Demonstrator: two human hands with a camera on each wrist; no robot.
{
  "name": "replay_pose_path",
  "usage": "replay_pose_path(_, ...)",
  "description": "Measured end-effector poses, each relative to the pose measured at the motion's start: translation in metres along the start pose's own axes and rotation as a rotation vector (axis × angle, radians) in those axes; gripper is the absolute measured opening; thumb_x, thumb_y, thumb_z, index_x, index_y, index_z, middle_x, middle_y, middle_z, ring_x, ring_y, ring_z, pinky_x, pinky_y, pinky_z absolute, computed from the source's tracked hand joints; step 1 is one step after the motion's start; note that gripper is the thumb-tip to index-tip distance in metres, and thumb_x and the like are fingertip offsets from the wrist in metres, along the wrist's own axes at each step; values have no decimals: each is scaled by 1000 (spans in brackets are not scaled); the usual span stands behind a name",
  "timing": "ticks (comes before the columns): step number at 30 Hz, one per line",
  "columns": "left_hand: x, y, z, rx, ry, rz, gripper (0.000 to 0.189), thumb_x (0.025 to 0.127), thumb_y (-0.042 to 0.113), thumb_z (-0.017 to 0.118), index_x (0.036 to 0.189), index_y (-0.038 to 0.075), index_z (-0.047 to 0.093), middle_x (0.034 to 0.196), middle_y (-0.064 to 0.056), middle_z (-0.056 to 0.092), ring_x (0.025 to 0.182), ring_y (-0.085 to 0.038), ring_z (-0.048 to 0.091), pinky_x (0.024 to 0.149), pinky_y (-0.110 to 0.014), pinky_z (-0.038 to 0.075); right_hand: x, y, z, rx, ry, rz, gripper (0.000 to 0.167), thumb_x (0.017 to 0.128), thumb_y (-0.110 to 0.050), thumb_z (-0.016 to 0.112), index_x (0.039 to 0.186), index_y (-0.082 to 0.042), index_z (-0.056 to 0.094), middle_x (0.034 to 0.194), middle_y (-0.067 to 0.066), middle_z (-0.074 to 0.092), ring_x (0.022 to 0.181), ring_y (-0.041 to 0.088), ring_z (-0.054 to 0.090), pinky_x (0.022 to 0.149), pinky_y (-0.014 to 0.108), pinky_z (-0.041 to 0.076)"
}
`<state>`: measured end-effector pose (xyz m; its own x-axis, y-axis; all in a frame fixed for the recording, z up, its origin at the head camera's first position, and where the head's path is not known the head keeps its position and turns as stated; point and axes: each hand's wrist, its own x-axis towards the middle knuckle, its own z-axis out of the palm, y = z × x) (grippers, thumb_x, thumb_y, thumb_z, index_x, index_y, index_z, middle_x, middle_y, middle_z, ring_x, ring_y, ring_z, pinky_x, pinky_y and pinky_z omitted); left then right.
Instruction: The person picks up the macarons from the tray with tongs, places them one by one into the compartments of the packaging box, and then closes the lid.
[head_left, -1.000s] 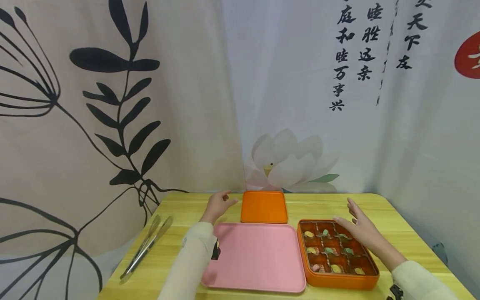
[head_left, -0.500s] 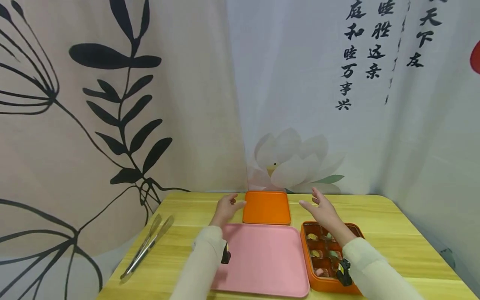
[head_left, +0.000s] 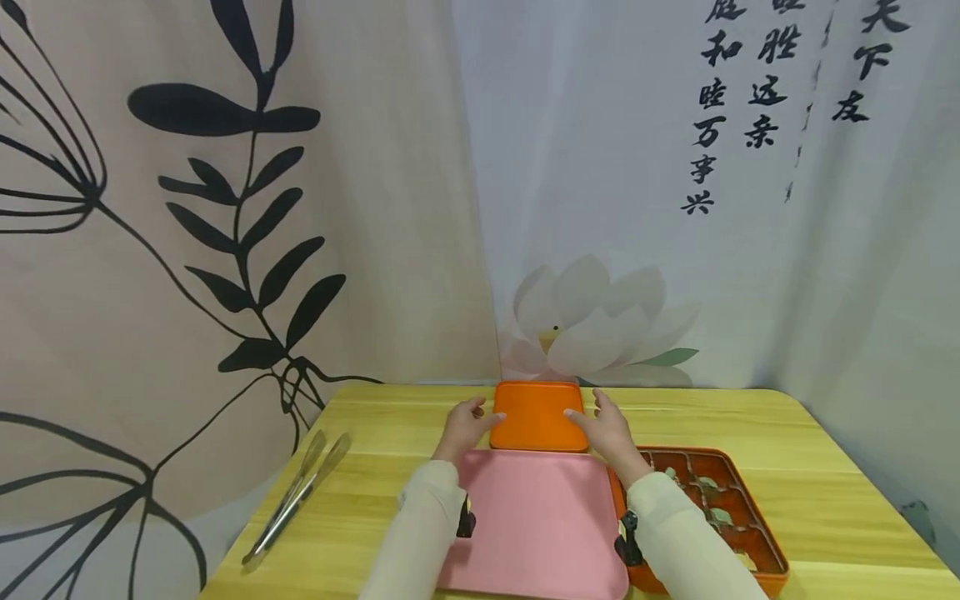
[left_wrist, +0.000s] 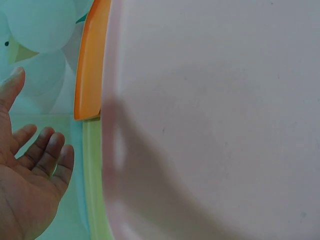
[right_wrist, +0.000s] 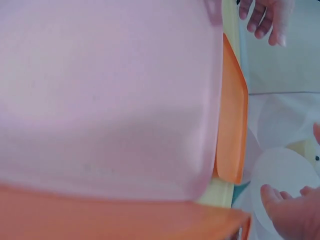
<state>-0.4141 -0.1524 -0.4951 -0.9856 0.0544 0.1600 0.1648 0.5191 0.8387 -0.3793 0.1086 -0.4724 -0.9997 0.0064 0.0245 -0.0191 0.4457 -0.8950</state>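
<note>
A small orange tray or lid [head_left: 538,417] lies at the back of the table, behind a pink rectangular tray [head_left: 543,525]. On its left side is my left hand [head_left: 467,427], thumb pointing toward the orange piece and fingers loosely spread; the left wrist view shows nothing in it. My right hand [head_left: 609,432] hovers at the other side, thumb overlapping the orange piece's edge in the head view. The right wrist view shows a gap between this hand [right_wrist: 295,212] and the orange piece. Neither hand holds anything.
An orange box [head_left: 772,575] with a divided brown insert and small wrapped-looking pieces stands right of the pink tray, partly hidden by my right sleeve. Metal tongs [head_left: 296,500] lie at the left of the wooden table. A printed curtain [head_left: 405,208] hangs behind.
My right hand has moved left from above the divided box to the orange piece's right side. My left hand has shifted slightly right toward it. The head view has turned a little.
</note>
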Motion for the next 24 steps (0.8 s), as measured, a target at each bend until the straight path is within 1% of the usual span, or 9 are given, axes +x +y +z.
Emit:
replay_pose_path(6,4,-6,11,-7,-16,-27,65,89,26,76,138,-9,50,123,-26,60,110,-34,56,94,-48,48,4,5,14,28,18,64,80,98,-29,64,154,5,18,155,30,26,138,50,28,109,61,28)
replay_pose_path(10,5,-10,16,-15,-25,-64,66,89,27,76,139,-8,50,124,-25,59,111,-34,56,95,-48,47,9,9,19,46,24,103,82,97,-27,65,154,7,17,155,31,23,139,51,26,110,62,24)
replay_pose_path(14,5,-13,19,-17,-29,-87,66,89,27,77,139,-6,51,125,-24,59,111,-35,57,96,-48,47,14,14,22,51,35,133,82,98,-26,63,153,9,14,155,33,20,140,51,23,111,62,22)
replay_pose_path(19,6,-17,21,-8,-38,-115,66,88,29,77,139,-4,52,125,-22,60,111,-34,56,96,-47,47,21,18,25,61,43,170,79,99,-21,61,152,11,13,154,35,18,139,52,23,111,61,21)
replay_pose_path(24,8,-22,22,-2,-39,-130,65,89,29,77,139,-4,53,121,-20,61,107,-31,57,94,-46,48,25,21,30,88,34,199,76,99,-19,60,151,12,14,154,35,18,139,51,23,112,61,20)
